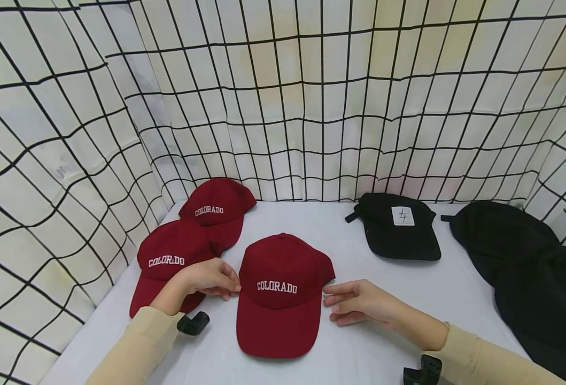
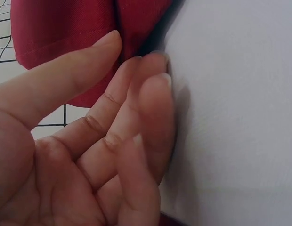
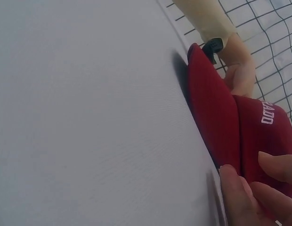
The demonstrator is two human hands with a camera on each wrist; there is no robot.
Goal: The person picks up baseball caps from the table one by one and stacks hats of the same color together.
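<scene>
A dark red baseball cap (image 1: 283,299) lettered COLORADO lies in the middle of the white surface, its brim towards me. My left hand (image 1: 212,278) is at the cap's left side, fingers loosely bent and tips at its edge. In the left wrist view the thumb of that hand (image 2: 89,136) stands apart from the fingers, near the red cloth. On the other side, my right hand (image 1: 362,305) has its fingers extended towards the cap's right edge. The right wrist view shows fingertips of this hand (image 3: 259,193) close against the cap (image 3: 216,113); whether they touch is unclear.
Two more red COLORADO caps, a nearer one (image 1: 167,254) and a farther one (image 1: 215,200), overlap at the left. A black cap (image 1: 398,243) with a white label lies at the back right. More black caps (image 1: 509,235) overlap farther right. Black wire mesh (image 1: 321,107) encloses the surface.
</scene>
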